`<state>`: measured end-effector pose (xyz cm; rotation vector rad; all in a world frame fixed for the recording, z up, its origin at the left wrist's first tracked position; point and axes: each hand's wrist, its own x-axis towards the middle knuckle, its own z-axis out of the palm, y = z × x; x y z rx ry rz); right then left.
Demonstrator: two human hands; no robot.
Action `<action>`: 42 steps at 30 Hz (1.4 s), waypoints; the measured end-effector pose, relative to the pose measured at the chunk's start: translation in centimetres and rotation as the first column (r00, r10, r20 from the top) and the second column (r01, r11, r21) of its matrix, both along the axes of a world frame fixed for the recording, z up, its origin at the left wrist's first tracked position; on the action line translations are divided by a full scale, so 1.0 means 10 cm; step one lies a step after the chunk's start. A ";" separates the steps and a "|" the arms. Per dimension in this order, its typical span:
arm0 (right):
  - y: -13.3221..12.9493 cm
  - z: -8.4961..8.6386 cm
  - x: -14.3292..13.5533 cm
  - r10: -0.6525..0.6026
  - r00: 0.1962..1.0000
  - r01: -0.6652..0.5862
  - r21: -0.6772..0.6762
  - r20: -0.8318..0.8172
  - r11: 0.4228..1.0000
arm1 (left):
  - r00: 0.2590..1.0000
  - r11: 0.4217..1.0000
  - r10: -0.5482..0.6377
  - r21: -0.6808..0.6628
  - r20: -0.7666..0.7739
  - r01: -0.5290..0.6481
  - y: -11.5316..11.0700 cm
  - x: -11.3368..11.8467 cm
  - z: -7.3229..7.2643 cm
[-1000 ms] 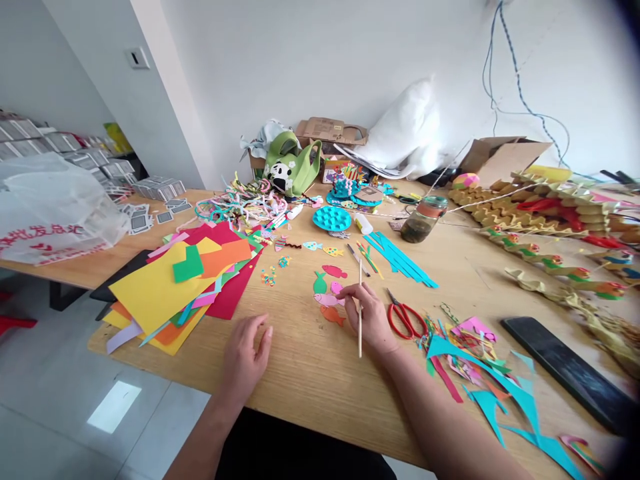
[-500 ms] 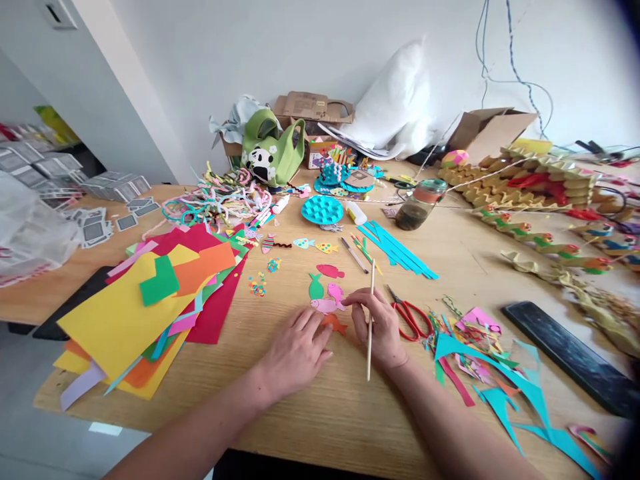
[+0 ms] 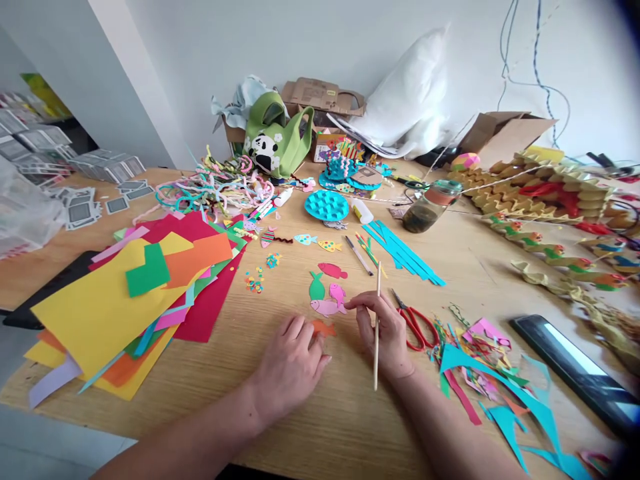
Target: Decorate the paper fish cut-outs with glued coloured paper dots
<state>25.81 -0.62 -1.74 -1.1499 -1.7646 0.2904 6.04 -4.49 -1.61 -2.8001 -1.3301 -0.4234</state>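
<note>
The right hand pinches a thin, pale wooden stick between its fingers; the left hand, thumb apart, adjoins an orange paper fish.

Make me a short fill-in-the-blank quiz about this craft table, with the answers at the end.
1. The stick is in the person's ____.
2. The fish nearest the left hand is coloured ____.
3. The scissors have ____ handles.
4. The green bag is decorated with the face of a ____.

Missing words: right hand; orange; red; panda.
</note>
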 end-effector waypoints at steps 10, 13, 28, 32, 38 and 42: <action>-0.04 0.08 -0.13 0.355 0.896 -0.349 -0.074 0.267 0.934 | 0.990 0.982 0.142 -0.123 -0.017 -0.143 0.09 -0.12 0.08; -0.04 0.08 -0.17 0.380 0.863 -0.369 -0.100 0.333 0.924 | 0.990 0.980 0.140 -0.140 -0.017 -0.141 0.09 -0.13 0.08; -0.08 0.08 -0.14 0.301 0.926 -0.306 -0.015 0.227 0.952 | 0.979 0.989 0.142 -0.070 0.144 -0.133 0.11 -0.17 0.11; -0.11 0.06 -0.12 0.170 0.977 -0.178 0.053 0.125 0.983 | 0.916 0.980 0.139 0.083 0.377 -0.183 0.14 -0.21 0.16; -0.15 0.03 -0.09 0.091 0.996 -0.088 0.145 -0.010 0.986 | 0.722 0.954 0.149 0.093 0.676 -0.284 0.29 -0.34 0.20; -0.16 0.01 -0.09 0.073 0.997 -0.068 0.161 -0.025 0.985 | 0.560 0.921 0.248 -0.013 0.790 -0.390 0.40 -0.44 0.18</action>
